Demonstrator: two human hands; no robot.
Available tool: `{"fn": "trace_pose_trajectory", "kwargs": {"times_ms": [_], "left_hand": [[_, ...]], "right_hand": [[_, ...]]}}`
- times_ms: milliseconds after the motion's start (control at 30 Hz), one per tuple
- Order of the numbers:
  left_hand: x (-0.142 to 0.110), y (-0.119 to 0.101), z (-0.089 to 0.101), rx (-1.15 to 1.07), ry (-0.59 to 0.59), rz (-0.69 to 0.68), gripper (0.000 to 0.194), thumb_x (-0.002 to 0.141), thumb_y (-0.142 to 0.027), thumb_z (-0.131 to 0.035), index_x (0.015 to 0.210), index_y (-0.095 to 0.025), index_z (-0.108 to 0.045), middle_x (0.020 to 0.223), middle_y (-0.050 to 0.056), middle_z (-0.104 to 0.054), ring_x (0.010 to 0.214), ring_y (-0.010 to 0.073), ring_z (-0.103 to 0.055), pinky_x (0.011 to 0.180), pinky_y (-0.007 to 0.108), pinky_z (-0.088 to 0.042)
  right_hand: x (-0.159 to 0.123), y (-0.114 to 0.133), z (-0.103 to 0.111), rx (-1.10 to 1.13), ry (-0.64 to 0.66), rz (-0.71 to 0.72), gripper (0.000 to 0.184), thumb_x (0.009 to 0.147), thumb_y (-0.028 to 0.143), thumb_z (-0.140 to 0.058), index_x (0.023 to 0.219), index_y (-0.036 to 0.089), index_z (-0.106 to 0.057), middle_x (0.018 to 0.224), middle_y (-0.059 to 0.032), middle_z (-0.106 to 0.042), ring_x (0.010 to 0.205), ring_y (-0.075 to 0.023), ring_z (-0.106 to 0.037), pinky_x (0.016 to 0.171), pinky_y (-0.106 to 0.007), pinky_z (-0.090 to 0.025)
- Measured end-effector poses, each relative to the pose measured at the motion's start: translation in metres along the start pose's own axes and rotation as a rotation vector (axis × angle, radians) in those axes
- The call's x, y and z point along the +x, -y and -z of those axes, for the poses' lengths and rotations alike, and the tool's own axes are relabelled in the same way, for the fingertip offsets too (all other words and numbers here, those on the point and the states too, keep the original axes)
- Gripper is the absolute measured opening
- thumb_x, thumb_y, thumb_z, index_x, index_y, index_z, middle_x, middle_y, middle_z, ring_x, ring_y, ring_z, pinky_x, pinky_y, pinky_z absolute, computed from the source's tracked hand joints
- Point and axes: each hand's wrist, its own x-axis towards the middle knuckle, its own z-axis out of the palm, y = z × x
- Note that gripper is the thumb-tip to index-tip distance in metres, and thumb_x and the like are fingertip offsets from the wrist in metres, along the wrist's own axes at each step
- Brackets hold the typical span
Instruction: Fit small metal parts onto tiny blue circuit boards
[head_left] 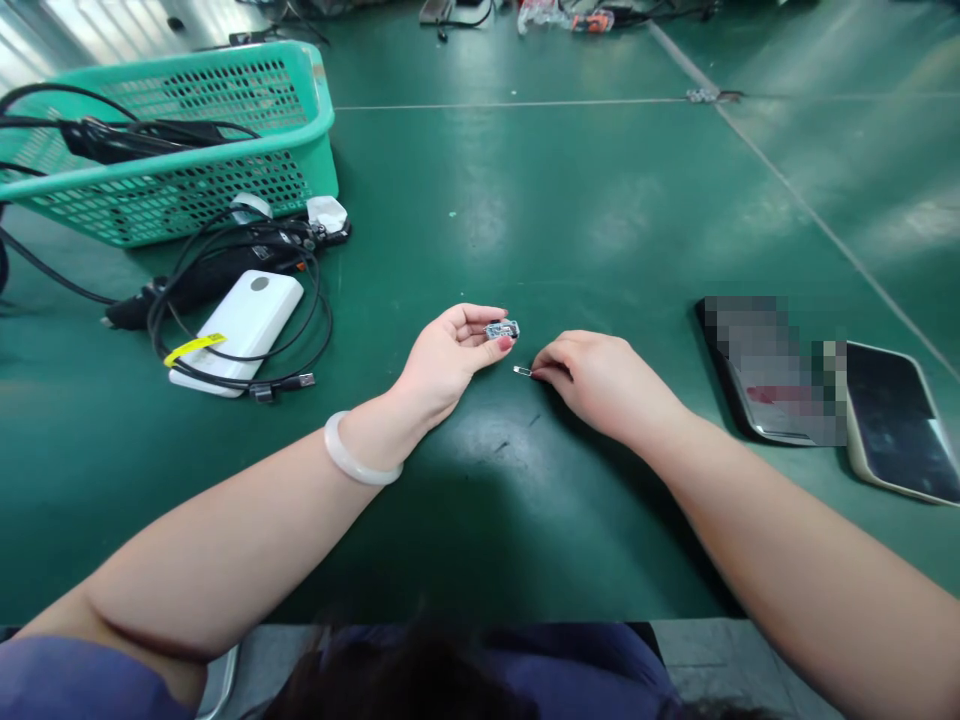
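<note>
Between the thumb and fingers of my left hand (448, 352) is a small grey metal part (502, 330) with fine detail; its exact kind is too small to make out. Just to its right, my right hand (596, 380) pinches a tiny flat metal piece (523, 371) with a rectangular frame-like end pointing left. The two pieces are a short gap apart, both close above the green tabletop (480, 540). A pale bangle (346, 455) circles my left wrist.
A green plastic basket (319, 165) with black cables stands at the back left. Before it lie a white power bank (259, 315), a looped black cable (330, 320) and a black tool (199, 280). Two phones (765, 400) (900, 420) lie at the right.
</note>
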Motion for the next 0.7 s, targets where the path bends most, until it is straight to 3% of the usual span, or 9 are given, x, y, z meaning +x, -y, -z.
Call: {"fn": "trace_pose_trajectory", "kwargs": {"times_ms": [233, 400, 700], "left_hand": [[0.0, -0.001, -0.002, 0.045, 0.003, -0.005, 0.038, 0.053, -0.017, -0.086, 0.084, -0.014, -0.064, 0.081, 0.002, -0.07, 0.084, 0.0139, -0.066, 0.093, 0.037, -0.048], [-0.001, -0.001, -0.002, 0.043, 0.003, -0.01, 0.038, 0.055, -0.017, -0.086, 0.086, -0.014, -0.064, 0.082, 0.002, -0.07, 0.083, 0.0128, -0.066, 0.094, 0.036, -0.048], [-0.002, -0.001, -0.003, 0.049, 0.006, -0.011, 0.036, 0.055, -0.016, -0.086, 0.085, -0.014, -0.064, 0.081, 0.002, -0.071, 0.082, 0.0126, -0.066, 0.092, 0.035, -0.049]], "right_hand": [[0.001, 0.0, -0.001, -0.024, -0.019, 0.023, 0.019, 0.09, 0.018, -0.053, 0.088, 0.015, -0.071, 0.088, -0.0072, -0.069, 0.085, -0.0206, -0.064, 0.079, -0.031, -0.047], [-0.002, 0.001, -0.006, 0.077, -0.085, 0.073, 0.021, 0.088, 0.026, -0.06, 0.106, 0.017, -0.067, 0.095, -0.0056, -0.068, 0.086, -0.0194, -0.063, 0.08, -0.031, -0.048], [0.0, 0.012, -0.012, 0.084, -0.034, 0.116, 0.019, 0.092, 0.023, -0.051, 0.092, 0.017, -0.069, 0.093, -0.006, -0.065, 0.084, -0.0184, -0.062, 0.077, -0.03, -0.047]]}}
